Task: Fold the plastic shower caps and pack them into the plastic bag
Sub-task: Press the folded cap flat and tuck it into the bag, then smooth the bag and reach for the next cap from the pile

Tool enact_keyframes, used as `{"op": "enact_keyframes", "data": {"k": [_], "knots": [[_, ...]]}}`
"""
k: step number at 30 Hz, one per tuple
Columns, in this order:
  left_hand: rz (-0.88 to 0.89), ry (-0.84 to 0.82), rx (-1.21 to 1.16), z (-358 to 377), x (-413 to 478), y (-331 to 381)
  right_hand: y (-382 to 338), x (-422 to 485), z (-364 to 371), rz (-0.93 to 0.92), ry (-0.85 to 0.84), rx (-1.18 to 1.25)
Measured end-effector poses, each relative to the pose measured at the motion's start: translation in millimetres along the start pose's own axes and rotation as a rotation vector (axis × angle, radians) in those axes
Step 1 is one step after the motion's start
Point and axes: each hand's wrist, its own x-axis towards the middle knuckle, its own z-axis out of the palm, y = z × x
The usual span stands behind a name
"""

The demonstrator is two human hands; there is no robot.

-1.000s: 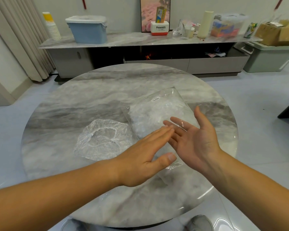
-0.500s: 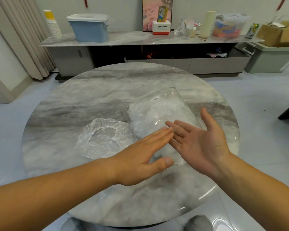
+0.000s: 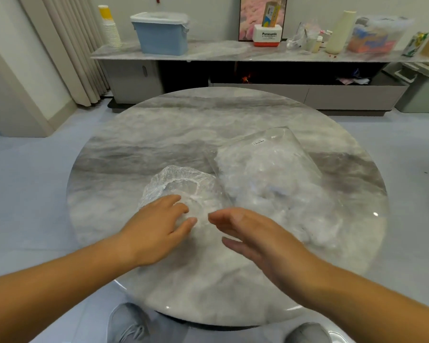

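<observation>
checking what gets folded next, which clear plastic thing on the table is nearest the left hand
The loose shower cap, round with a gathered rim: the left hand is at its near edge. The stuffed plastic bag lies further right.

I read even, soft indoor light. Small glare spots sit on the table rim. The right hand shows motion blur. Straight lines bow at my frame edges.

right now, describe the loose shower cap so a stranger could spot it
Start at the round marble table. On its near left part lies a clear shower cap, beside the stuffed plastic bag. Unlike the bag, it is round with a gathered ruffled rim.
</observation>
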Motion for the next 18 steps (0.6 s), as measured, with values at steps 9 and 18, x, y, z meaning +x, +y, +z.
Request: {"op": "enact_keyframes", "data": {"k": [9,18], "knots": [[0.227,-0.233,0.064,12,-48,-26,28,29,-8,0.136,0.214,-0.495],[0.363,-0.214,0.06,14,-57,-46,59,35,-6,-0.251,-0.284,-1.159]]}}
